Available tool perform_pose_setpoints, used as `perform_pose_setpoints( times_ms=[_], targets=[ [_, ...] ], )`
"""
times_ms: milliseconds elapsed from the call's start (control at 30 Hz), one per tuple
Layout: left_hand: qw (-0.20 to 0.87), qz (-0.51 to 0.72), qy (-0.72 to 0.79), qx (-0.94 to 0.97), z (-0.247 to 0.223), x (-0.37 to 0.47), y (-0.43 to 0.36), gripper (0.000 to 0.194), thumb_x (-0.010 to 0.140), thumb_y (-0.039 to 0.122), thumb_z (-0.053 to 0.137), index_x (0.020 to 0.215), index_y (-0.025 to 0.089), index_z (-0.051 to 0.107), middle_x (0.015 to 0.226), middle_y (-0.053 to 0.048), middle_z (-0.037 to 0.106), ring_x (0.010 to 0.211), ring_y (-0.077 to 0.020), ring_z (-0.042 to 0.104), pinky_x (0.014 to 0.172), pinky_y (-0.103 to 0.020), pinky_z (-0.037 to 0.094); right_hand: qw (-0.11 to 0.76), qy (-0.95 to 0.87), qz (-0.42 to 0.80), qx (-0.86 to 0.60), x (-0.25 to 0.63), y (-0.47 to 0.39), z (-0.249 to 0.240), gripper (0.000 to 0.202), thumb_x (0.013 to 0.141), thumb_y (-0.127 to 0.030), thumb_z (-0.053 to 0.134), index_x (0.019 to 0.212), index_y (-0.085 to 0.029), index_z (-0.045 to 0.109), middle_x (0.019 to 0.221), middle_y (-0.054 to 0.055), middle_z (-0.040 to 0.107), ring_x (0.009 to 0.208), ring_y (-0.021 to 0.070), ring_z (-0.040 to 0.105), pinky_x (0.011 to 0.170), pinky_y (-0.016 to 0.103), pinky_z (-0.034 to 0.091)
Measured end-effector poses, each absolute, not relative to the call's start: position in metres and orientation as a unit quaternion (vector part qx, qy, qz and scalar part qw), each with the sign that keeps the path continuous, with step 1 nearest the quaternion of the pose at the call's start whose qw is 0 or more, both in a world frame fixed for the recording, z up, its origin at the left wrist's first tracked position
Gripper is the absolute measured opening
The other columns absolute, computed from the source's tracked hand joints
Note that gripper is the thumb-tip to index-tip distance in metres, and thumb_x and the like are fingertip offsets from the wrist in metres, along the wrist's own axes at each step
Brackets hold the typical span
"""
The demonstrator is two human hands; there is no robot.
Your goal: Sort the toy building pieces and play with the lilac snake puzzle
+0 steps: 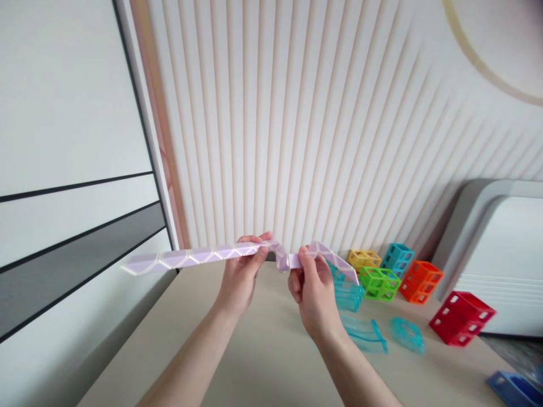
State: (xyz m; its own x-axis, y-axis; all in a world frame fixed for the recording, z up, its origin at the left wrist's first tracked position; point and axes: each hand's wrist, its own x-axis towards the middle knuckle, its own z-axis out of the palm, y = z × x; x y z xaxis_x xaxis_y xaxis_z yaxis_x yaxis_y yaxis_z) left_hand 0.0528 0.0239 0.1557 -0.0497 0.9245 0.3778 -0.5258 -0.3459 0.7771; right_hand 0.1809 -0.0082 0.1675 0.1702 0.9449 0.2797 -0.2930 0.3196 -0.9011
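A long purple and white segmented snake-like toy (212,255) is held up in the air above the table. Its left part runs nearly straight out to the left, a short bend lies between the hands, and its right end slants downward. My left hand (242,271) grips it left of the bend, thumb in front and fingers behind. My right hand (313,285) pinches it just right of the bend, with the fingers curled.
On the beige table (263,350) to the right stand yellow (363,258), green (380,284), blue (397,259), orange (421,281) and red (461,318) openwork blocks. Translucent teal pieces (365,334) lie nearer. A blue object (515,390) sits at the lower right corner.
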Motion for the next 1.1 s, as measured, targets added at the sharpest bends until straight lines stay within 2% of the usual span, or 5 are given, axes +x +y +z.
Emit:
perform_pose_setpoints(
  times_ms=[233,500,700,900,1100],
  targets=[
    [0.504,0.709,0.248,0.427,0.16,0.053,0.019,0.026,0.08,0.032,0.081,0.096,0.02,0.065,0.119,-0.009,0.074,0.12,-0.0278,0.065,0.11,-0.048,0.042,0.645,-0.635,0.101,-0.413,0.187,-0.008,0.138,0.036,0.093,-0.054,0.058,0.075,-0.025,0.049,0.051,-0.005,0.05,0.042,0.0118,0.046,0.045,0.024,0.033],
    [0.538,0.727,0.184,0.386,0.171,0.046,0.013,0.026,0.078,0.025,0.083,0.099,0.023,0.067,0.126,-0.004,0.072,0.122,-0.0233,0.065,0.105,-0.036,0.05,0.461,-0.81,-0.281,-0.23,0.204,-0.001,0.156,0.022,0.093,-0.016,0.06,0.072,-0.023,0.06,0.067,0.001,0.068,0.053,0.0121,0.054,0.054,0.027,0.036],
    [0.594,0.701,0.157,0.361,0.171,0.036,0.013,0.021,0.081,0.02,0.081,0.098,0.024,0.069,0.12,0.0,0.075,0.117,-0.0164,0.068,0.098,-0.024,0.054,0.544,-0.827,0.024,-0.141,0.212,0.005,0.152,0.052,0.094,-0.016,0.053,0.141,-0.033,0.039,0.105,0.006,0.07,0.091,0.0215,0.066,0.081,0.038,0.051],
    [0.621,0.645,0.138,0.424,0.173,0.038,0.006,0.021,0.08,0.02,0.082,0.097,0.024,0.069,0.118,-0.001,0.076,0.113,-0.0194,0.069,0.097,-0.031,0.055,0.595,-0.606,0.473,-0.237,0.197,0.001,0.156,0.035,0.104,-0.046,0.042,0.106,-0.021,0.067,0.092,0.006,0.068,0.083,0.0193,0.062,0.078,0.033,0.05],
    [0.591,0.61,0.181,0.496,0.172,0.028,0.012,0.02,0.08,0.022,0.082,0.095,0.023,0.069,0.118,-0.006,0.075,0.11,-0.0258,0.069,0.084,-0.035,0.056,0.512,-0.548,0.619,-0.233,0.195,-0.009,0.173,0.037,0.094,-0.052,0.062,0.103,-0.016,0.07,0.089,0.007,0.071,0.077,0.0172,0.064,0.074,0.029,0.051]
  ],
)
